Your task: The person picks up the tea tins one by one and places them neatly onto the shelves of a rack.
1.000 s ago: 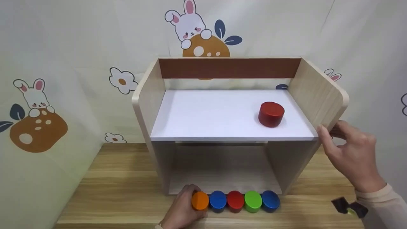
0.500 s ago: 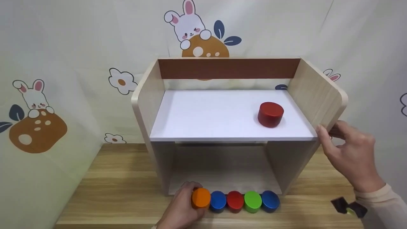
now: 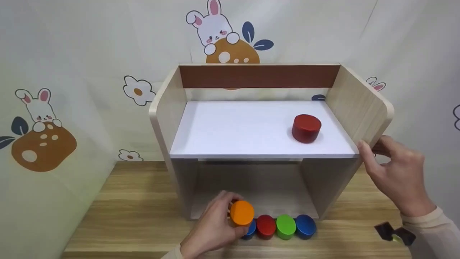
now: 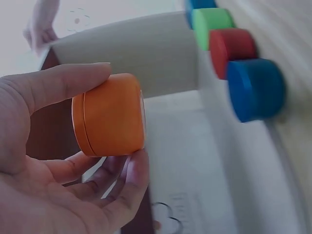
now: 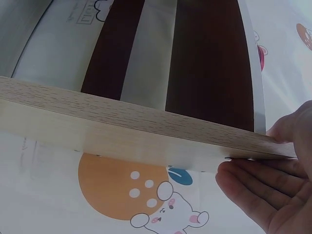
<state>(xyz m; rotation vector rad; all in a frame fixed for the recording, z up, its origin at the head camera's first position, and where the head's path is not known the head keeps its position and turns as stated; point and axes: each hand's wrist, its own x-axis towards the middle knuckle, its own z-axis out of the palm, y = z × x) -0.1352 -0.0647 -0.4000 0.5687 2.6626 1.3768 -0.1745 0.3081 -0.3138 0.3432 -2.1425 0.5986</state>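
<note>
Our left hand [image 3: 214,226] holds the orange block [image 3: 242,213] between thumb and fingers, up near a blue block [image 4: 256,90]. Our right hand [image 3: 400,174] pinches the side of the wooden shelf [image 3: 361,106].

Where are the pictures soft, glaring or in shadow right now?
Head view: fairly clear, with shade under the white shelf and a faint shadow by the red block on it; left wrist view: pale and hazy, the orange block fairly crisp, the blue block softer, the right hand washed out; right wrist view: wood grain legible on the side panel.
</note>
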